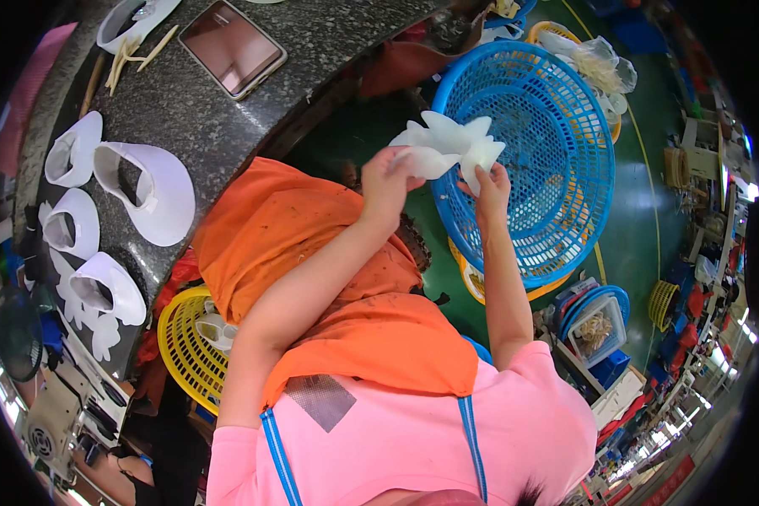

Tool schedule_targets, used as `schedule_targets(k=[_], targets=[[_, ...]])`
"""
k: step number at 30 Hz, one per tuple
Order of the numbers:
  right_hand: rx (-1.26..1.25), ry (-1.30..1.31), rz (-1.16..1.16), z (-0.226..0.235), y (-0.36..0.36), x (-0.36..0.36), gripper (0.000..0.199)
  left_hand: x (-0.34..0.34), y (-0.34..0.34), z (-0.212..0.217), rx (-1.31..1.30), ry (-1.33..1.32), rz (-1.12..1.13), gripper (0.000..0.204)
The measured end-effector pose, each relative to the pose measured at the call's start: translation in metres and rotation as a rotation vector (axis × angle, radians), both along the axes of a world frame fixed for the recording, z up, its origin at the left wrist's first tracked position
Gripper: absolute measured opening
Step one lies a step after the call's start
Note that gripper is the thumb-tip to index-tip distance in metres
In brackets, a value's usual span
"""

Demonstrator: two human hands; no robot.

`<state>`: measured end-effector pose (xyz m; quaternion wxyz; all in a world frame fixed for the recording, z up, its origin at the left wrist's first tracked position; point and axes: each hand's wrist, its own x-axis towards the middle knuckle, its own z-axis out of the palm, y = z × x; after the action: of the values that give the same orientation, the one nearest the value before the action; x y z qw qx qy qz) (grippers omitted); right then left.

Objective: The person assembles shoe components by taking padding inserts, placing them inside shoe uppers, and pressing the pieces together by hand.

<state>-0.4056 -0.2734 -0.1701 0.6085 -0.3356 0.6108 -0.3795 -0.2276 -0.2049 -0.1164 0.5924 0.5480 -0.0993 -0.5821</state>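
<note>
Between my two hands is a white, slightly see-through piece with several pointed petals point(451, 139). The fingers of my left hand point(385, 187) are pinched on its left end. At its right end, my right hand point(492, 192) grips a petal between thumb and fingers. The piece is held up in front of the near left rim of a large blue plastic basket point(594, 198). On the dark speckled table point(228, 118) to the left lie several white ring-shaped pieces with a wide flared side, one of them the largest ring piece point(162, 198). They are apart from my hands.
A phone point(232, 49) and thin wooden sticks point(156, 49) lie on the table. A string of white petals point(74, 291) hangs by its left edge. A yellow basket point(177, 337) stands below the table, near my left elbow. Clear plastic bags point(594, 63) sit behind the blue basket.
</note>
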Motion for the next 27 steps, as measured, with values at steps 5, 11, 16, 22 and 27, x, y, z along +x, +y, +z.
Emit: schedule_targets(k=[5, 11, 16, 22, 27], targets=[[-0.028, 0.072, 0.069, -0.01, -0.017, -0.012, 0.027, 0.03, 0.026, 0.016, -0.005, 0.148, -0.025, 0.016], [0.241, 0.095, 0.271, -0.071, -0.031, -0.077, 0.029, 0.051, 0.076, 0.071, -0.472, -0.529, -0.275, 0.012], [-0.009, 0.028, -0.101, -0.047, -0.024, -0.056, 0.026, 0.056, 0.084, 0.068, -0.582, -0.408, -0.041, 0.016], [-0.328, 0.155, -0.251, 0.003, -0.037, -0.073, 0.024, 0.008, 0.008, 0.023, -1.0, -1.086, -0.307, 0.012], [-0.481, 0.059, -0.189, 0.066, -0.02, -0.031, 0.027, 0.007, -0.001, -0.04, -0.801, -1.722, -0.847, 0.017]])
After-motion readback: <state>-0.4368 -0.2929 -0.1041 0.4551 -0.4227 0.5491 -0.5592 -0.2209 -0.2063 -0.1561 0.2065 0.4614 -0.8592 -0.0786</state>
